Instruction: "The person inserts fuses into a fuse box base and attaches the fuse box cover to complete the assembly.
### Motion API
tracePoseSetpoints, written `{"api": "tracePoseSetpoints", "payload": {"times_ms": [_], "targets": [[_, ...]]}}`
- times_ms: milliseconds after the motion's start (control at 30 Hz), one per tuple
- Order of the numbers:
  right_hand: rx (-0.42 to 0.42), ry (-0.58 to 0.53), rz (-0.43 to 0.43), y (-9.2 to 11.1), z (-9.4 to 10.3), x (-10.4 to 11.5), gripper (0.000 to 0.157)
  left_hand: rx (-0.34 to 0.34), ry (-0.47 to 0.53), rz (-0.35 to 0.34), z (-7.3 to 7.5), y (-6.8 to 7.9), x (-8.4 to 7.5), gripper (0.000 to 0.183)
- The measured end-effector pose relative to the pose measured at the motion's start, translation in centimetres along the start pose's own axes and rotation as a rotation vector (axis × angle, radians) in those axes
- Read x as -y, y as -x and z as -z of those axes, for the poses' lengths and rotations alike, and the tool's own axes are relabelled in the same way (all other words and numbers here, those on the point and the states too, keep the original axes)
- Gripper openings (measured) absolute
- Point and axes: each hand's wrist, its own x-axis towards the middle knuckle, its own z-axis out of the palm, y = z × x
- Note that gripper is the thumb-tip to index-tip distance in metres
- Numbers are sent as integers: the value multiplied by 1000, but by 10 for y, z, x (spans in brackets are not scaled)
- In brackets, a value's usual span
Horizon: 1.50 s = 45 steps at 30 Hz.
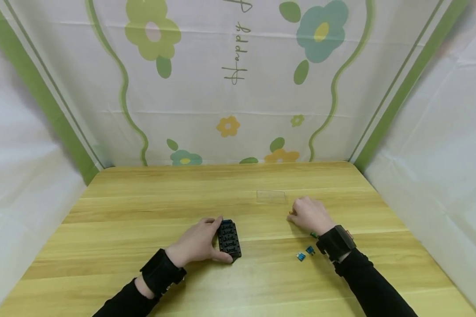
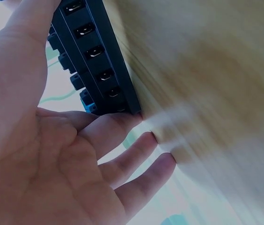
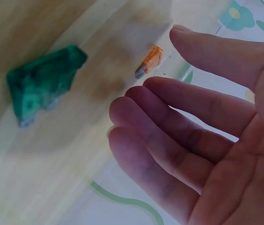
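A black fuse box (image 1: 229,240) with a row of slots lies on the table, a blue blade fuse (image 1: 226,221) seated at its far end. My left hand (image 1: 198,242) grips the box by its ends, thumb at the near one and fingers at the far one. In the left wrist view, the box's side (image 2: 99,58) shows a line of metal terminals. Over to the right, my right hand (image 1: 311,215) reaches low over an orange blade fuse (image 3: 149,61). That fuse lies before the gap between thumb and bent forefinger, with nothing pinched.
A green blade fuse (image 1: 314,235) lies under the right wrist. Nearer to me are two blue blade fuses (image 1: 300,256). A thin clear rectangular cover (image 1: 271,197) lies farther back. Flower-printed cloth (image 1: 206,88) hangs behind the wooden table (image 1: 143,211).
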Motion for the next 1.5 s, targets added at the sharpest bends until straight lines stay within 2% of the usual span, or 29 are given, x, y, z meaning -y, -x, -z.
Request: {"api": "tracePoseSetpoints", "payload": {"times_ms": [133, 400, 633, 867, 1000, 1200, 1500], "targets": [[-23, 21, 24, 0, -3, 0, 45, 8, 0, 10, -1, 1, 2, 115], [-68, 10, 37, 3, -7, 0, 20, 7, 7, -2, -2, 1, 2, 116], [-63, 15, 38, 1, -9, 0, 25, -1, -15, -4, -2, 0, 2, 117], [-25, -18, -11, -2, -7, 1, 17, 0, -10, -6, 1, -1, 1, 116], [-19, -50, -6, 0, -7, 0, 22, 7, -9, -7, 0, 0, 1, 116], [-57, -107, -31, 4, -10, -5, 33, 9, -8, 1, -1, -2, 0, 116], [-56, -48, -12, 2, -9, -4, 37, 11, 10, -2, -1, 0, 1, 116]]}}
